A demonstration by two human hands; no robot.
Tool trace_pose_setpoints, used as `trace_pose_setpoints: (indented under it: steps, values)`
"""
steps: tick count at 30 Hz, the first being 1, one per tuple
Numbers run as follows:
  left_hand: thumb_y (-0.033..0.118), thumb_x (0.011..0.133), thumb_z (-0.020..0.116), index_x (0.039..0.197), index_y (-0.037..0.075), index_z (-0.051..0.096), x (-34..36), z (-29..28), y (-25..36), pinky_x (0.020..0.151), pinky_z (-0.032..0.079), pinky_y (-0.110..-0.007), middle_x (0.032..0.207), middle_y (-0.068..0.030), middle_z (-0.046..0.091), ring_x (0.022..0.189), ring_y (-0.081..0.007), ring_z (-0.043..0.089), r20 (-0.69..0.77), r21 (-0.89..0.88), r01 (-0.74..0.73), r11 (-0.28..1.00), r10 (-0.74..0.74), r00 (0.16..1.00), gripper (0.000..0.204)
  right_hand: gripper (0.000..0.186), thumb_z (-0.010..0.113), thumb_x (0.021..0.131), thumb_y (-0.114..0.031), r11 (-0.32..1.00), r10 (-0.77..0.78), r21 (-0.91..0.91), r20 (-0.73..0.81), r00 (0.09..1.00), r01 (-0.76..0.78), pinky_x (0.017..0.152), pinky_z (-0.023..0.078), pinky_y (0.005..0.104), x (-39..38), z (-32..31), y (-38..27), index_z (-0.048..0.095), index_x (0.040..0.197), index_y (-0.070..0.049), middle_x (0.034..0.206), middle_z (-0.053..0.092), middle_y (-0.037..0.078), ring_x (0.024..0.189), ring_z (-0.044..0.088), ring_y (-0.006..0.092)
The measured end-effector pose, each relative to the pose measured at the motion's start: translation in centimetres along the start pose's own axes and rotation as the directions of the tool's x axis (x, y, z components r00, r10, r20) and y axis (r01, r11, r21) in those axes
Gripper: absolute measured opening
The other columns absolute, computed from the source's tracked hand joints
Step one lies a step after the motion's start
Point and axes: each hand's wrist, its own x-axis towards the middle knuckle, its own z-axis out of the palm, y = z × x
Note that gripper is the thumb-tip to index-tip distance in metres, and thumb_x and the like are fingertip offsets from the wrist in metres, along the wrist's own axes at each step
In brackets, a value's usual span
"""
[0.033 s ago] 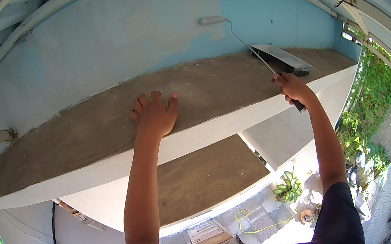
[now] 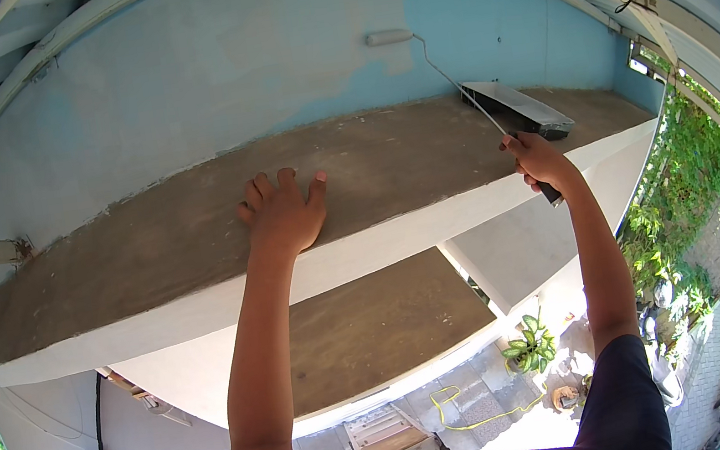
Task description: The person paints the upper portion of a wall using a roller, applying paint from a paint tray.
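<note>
While the left hand (image 2: 285,217) lies spread on the ledge (image 2: 370,164), the right hand (image 2: 543,164) grips a paint roller (image 2: 389,37).
Its sleeve is at the wall (image 2: 296,31) ahead — tray (image 2: 525,115) just beyond the right hand, contents unclear.

Paint roller (image 2: 393,37) against blue wall (image 2: 477,10); pale sleeve (image 2: 382,39) level, dark handle (image 2: 550,194) lower right.

Head camera: left fisheye of two, head-worn; faces forward and down. Wall (image 2: 261,45) at twelve o'clock, farther off; forearms (image 2: 258,368) close, at seven and four o'clock.
</note>
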Motion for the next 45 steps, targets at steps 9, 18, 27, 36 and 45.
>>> trace_pose_setpoints:
  steps: [9,18,27,36,45]
  values:
    - [0.059,0.103,0.037,0.144,0.002,0.046,-0.4,-0.1,0.2,0.114,0.019,-0.063,0.150,-0.0306,0.035,0.146,-0.0445,0.024,-0.012,-0.030,-0.035,0.999,0.035,0.999,0.071,0.036,0.048,0.106,-0.041,0.998,-0.056,-0.006,-0.048,0.997,0.056,0.038,0.039,0.0333,2.7,1.1,-2.5,0.053,0.101,-0.005,0.060,0.045,0.002,0.041,0.044,0.0140]
    - [0.060,0.104,0.036,0.144,0.002,0.046,-0.4,0.0,0.0,0.114,0.018,-0.064,0.150,-0.0314,0.035,0.147,-0.0451,0.022,-0.014,-0.004,-0.030,1.000,0.030,0.999,0.071,0.037,0.049,0.105,-0.043,0.987,-0.010,-0.162,-0.063,0.998,0.000,0.035,0.038,0.0337,1.5,0.4,0.3,0.055,0.103,-0.006,0.059,0.046,0.003,0.040,0.047,0.0152]
    - [0.064,0.101,0.039,0.146,0.010,0.048,-0.2,0.2,-0.3,0.116,0.017,-0.061,0.153,-0.0263,0.035,0.148,-0.0403,0.024,-0.029,-0.020,-0.002,1.000,0.002,1.000,0.070,0.043,0.049,0.105,-0.040,0.980,-0.076,-0.192,-0.092,0.993,0.057,0.038,0.045,0.0396,2.5,0.3,-1.1,0.055,0.104,0.002,0.063,0.056,0.012,0.042,0.055,0.0233]
    - [0.060,0.104,0.036,0.143,0.001,0.046,-0.3,0.2,0.4,0.113,0.019,-0.063,0.148,-0.0311,0.036,0.146,-0.0457,0.024,-0.014,0.007,-0.041,0.999,0.042,0.999,0.072,0.041,0.050,0.105,-0.043,0.986,-0.002,-0.167,-0.026,1.000,-0.002,0.039,0.041,0.0362,0.7,-1.2,0.1,0.057,0.103,-0.002,0.061,0.050,0.005,0.043,0.051,0.0175]
    - [0.060,0.104,0.035,0.145,0.002,0.045,-0.2,0.0,0.0,0.114,0.018,-0.064,0.151,-0.0310,0.034,0.147,-0.0462,0.022,-0.015,0.002,-0.021,1.000,0.021,1.000,0.072,0.042,0.050,0.105,-0.043,0.991,-0.061,-0.124,-0.054,0.997,0.053,0.039,0.042,0.0358,-0.2,1.5,1.1,0.060,0.106,-0.003,0.060,0.050,0.004,0.044,0.051,0.0164]
